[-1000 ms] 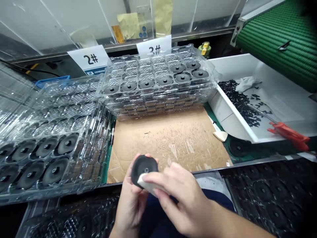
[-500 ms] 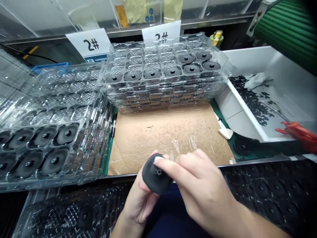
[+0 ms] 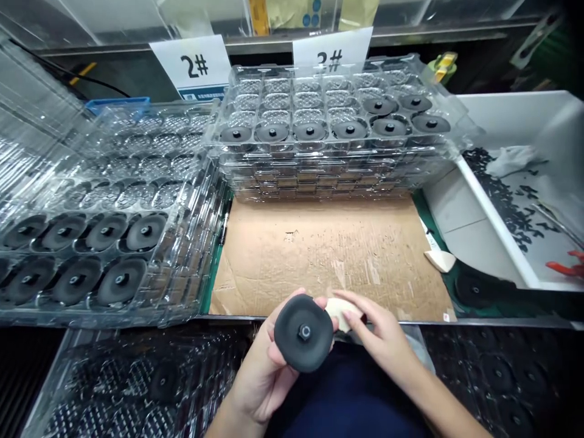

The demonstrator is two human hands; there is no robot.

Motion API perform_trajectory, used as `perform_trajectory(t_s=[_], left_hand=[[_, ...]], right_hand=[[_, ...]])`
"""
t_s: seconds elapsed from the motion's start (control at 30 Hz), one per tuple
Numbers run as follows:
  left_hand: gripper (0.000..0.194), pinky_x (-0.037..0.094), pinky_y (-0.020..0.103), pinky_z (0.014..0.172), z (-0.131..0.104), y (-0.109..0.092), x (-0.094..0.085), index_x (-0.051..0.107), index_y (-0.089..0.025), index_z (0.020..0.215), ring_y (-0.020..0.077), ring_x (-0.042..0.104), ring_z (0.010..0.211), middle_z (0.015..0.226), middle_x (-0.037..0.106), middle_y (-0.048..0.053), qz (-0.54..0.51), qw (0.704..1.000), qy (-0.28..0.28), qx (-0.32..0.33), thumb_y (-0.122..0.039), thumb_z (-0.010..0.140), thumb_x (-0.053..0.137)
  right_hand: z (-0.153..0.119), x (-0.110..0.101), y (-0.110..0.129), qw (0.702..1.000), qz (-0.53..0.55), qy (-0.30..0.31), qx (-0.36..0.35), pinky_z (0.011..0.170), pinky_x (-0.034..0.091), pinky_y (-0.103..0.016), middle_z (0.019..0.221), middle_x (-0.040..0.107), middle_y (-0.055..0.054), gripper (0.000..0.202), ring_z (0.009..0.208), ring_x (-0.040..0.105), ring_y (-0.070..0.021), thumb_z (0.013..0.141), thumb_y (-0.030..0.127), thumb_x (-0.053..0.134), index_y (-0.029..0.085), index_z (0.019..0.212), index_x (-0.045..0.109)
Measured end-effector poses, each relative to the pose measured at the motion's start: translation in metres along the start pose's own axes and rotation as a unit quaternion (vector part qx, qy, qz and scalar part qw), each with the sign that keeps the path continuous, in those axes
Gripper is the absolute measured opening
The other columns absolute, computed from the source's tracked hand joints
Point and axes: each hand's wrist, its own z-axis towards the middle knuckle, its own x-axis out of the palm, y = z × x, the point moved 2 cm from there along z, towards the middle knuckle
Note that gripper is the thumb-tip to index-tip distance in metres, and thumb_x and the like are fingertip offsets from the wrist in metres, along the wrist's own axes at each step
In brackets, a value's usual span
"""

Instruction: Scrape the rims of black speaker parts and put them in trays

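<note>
My left hand (image 3: 262,377) is closed round a black rounded-square disc (image 3: 314,350) with a stud at its middle. It holds the disc up near the front edge of the cardboard, stud side facing me. Just right of the disc, my right hand (image 3: 383,334) grips a cream-coloured pad (image 3: 341,311) between thumb and fingers. The pad sits close beside the disc's right edge; I cannot tell whether they touch. My fingers and the disc hide part of it.
Cardboard (image 3: 319,243) covers the bench. Stacked clear trays (image 3: 319,161) with black discs stand behind it, more clear trays (image 3: 182,237) at left. At right are a white bin (image 3: 497,234) of small black pieces and a cream wedge-shaped tool (image 3: 440,260). Dark trays (image 3: 114,389) lie below the edge.
The disc has been turned so its stud side shows. My right hand has moved off its face to the right and now holds the cream pad. The view has shifted slightly right-to-left.
</note>
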Motion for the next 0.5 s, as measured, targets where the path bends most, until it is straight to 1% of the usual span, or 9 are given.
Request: perform_trajectory(t_s=[0.07,0.1,0.17,0.23,0.27,0.3,0.37,0.43,0.5], left_hand=[[0.046,0.049,0.03,0.085,0.003,0.0,0.004,0.06,-0.026,0.109,0.0254,0.059,0.1,0.114,0.061,0.005,0.017,1.0,-0.015,0.003,-0.018,0.066,0.071],[0.049,0.049,0.03,0.084,0.004,0.001,0.006,0.061,-0.025,0.109,0.0257,0.059,0.099,0.113,0.062,0.005,0.024,0.999,-0.021,0.006,-0.022,0.061,0.075],[0.057,0.048,0.027,0.084,0.005,0.002,0.01,0.061,-0.024,0.108,0.0242,0.059,0.099,0.11,0.063,0.006,0.036,0.998,-0.044,0.017,-0.03,0.055,0.078],[0.059,0.047,0.025,0.086,0.005,0.001,0.011,0.061,-0.024,0.108,0.0224,0.059,0.099,0.109,0.063,0.006,0.044,0.995,-0.069,0.049,-0.032,0.053,0.079],[0.058,0.046,0.025,0.087,0.005,0.0,0.01,0.061,-0.025,0.109,0.022,0.058,0.1,0.11,0.063,0.005,0.051,0.992,-0.082,0.076,-0.031,0.053,0.079],[0.058,0.046,0.025,0.087,0.005,-0.001,0.009,0.06,-0.026,0.109,0.0224,0.058,0.101,0.111,0.062,0.004,0.059,0.988,-0.097,0.108,-0.028,0.054,0.079],[0.059,0.048,0.027,0.086,0.005,-0.005,0.003,0.059,-0.027,0.109,0.0239,0.056,0.104,0.113,0.061,0.003,0.08,0.975,-0.125,0.165,-0.024,0.054,0.079],[0.06,0.047,0.027,0.087,0.004,-0.007,-0.002,0.058,-0.027,0.108,0.0246,0.055,0.106,0.113,0.061,0.003,0.098,0.965,-0.145,0.196,-0.021,0.053,0.079],[0.062,0.047,0.03,0.089,0.004,-0.008,-0.002,0.057,-0.027,0.109,0.0256,0.055,0.106,0.113,0.061,0.004,0.104,0.964,-0.139,0.201,-0.025,0.051,0.08]], right_hand=[[-0.001,-0.011,0.018,0.998,-0.005,-0.064,0.005,0.081,0.048,-0.032,0.112,0.059,-0.004,0.028,0.101,0.056,-0.0186,0.087,0.028,0.044,0.023,0.113,0.055],[-0.001,-0.016,0.033,0.995,-0.006,-0.097,-0.016,0.078,0.049,-0.029,0.111,0.059,-0.003,0.027,0.099,0.056,-0.0176,0.087,0.026,0.046,0.024,0.112,0.055],[-0.002,-0.019,0.067,0.984,-0.029,-0.136,-0.115,0.074,0.048,-0.026,0.107,0.06,-0.002,0.031,0.093,0.057,-0.0157,0.085,0.02,0.049,0.025,0.115,0.053],[-0.004,-0.011,0.095,0.958,-0.055,-0.15,-0.238,0.074,0.047,-0.028,0.102,0.062,-0.003,0.038,0.085,0.057,-0.0151,0.082,0.014,0.049,0.022,0.119,0.05],[-0.005,-0.006,0.103,0.948,-0.059,-0.147,-0.276,0.073,0.047,-0.029,0.098,0.063,-0.004,0.04,0.08,0.057,-0.0148,0.081,0.011,0.049,0.019,0.12,0.049],[-0.005,-0.001,0.107,0.947,-0.055,-0.129,-0.288,0.07,0.047,-0.029,0.093,0.064,-0.004,0.04,0.075,0.057,-0.0141,0.08,0.01,0.048,0.016,0.119,0.05],[-0.005,0.003,0.102,0.965,-0.029,-0.08,-0.246,0.064,0.048,-0.026,0.086,0.064,-0.003,0.033,0.07,0.057,-0.0123,0.08,0.01,0.047,0.015,0.113,0.054],[-0.004,-0.001,0.091,0.982,-0.019,-0.047,-0.183,0.065,0.048,-0.022,0.089,0.064,-0.002,0.028,0.074,0.058,-0.0112,0.082,0.012,0.048,0.018,0.108,0.057],[-0.005,-0.01,0.087,0.984,-0.015,-0.069,-0.164,0.068,0.047,-0.022,0.095,0.063,-0.001,0.03,0.082,0.058,-0.0114,0.082,0.013,0.049,0.021,0.11,0.056]])
